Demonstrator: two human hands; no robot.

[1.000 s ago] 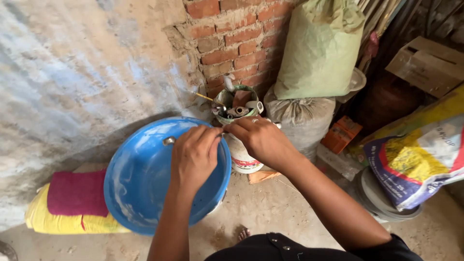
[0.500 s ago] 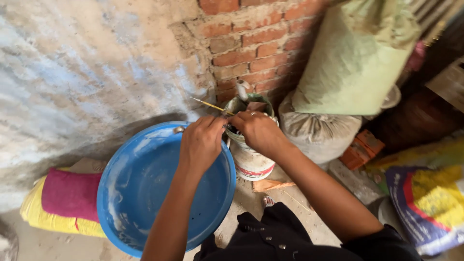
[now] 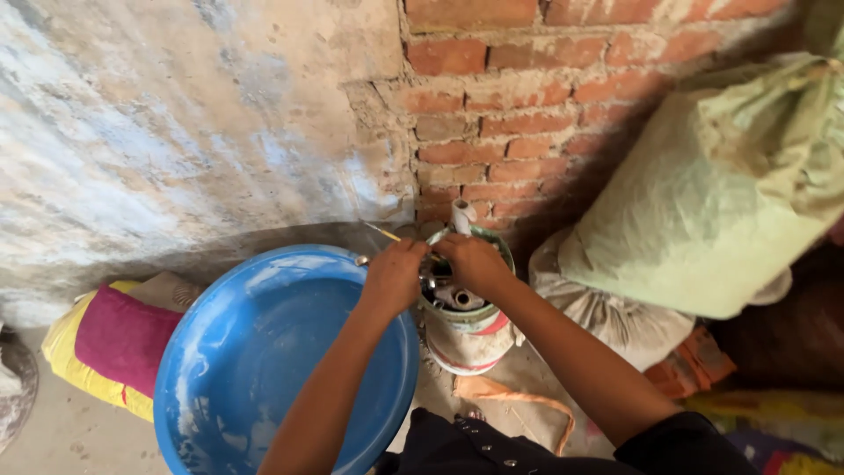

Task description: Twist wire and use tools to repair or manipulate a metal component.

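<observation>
Bucket [image 3: 466, 339], white, stuffed with pipe pieces, beside blue basin [image 3: 264, 352]. Left hand [image 3: 396, 277] and right hand [image 3: 475, 262] both over rim, fingers closed; items gripped indiscernible.

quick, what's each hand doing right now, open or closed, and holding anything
Left hand: closed, fingers pinched on something small over the bucket; what, cannot be told.
Right hand: closed at the bucket's rim; contents hidden.

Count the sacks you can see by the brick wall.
2: a big green sack leaning on the wall at right, and a grey sack under it. Others may be hidden.
</observation>
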